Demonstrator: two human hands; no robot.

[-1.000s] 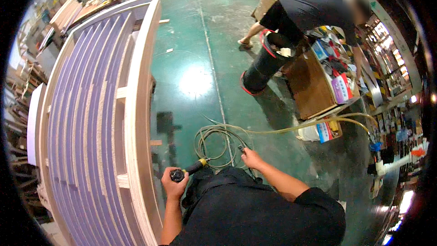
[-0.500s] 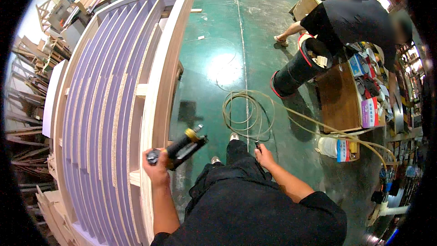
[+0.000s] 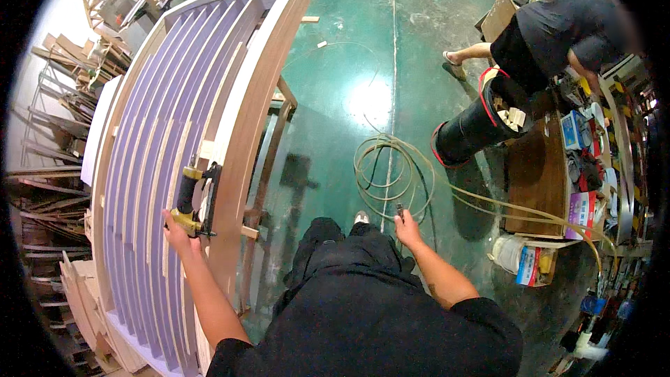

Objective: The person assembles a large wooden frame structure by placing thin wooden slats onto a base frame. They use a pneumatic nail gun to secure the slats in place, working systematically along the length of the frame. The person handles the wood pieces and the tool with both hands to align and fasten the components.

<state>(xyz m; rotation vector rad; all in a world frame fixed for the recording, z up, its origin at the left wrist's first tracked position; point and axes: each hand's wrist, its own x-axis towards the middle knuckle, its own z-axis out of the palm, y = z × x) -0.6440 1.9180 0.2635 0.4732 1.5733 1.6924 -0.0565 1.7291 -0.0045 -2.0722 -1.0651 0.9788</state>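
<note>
My left hand [image 3: 180, 235] is closed around the yellow end of a black and yellow nail gun [image 3: 188, 199]. The tool is over the slats and right-hand rail of a large curved wooden frame [image 3: 241, 126] with lavender-faced strips. On my right, my right hand [image 3: 407, 229] grips a small dark hose coupling [image 3: 400, 208]. A pale yellowish air hose [image 3: 359, 169] lies coiled on the floor just beyond that hand. No join between hose and nail gun shows.
A black bin [image 3: 464, 129] with red trim holds wood offcuts, beside a bending person [image 3: 558, 38] in dark clothes. A wooden cabinet [image 3: 536, 181] with boxes and rags stands right. Racks of timber [image 3: 52, 188] line the left. The hose crosses the green floor [image 3: 335, 35].
My left hand has swung the nail gun leftward from the frame's edge to above its slats, turning it more upright. The right hand still holds the coupling. The other person's arm has shifted.
</note>
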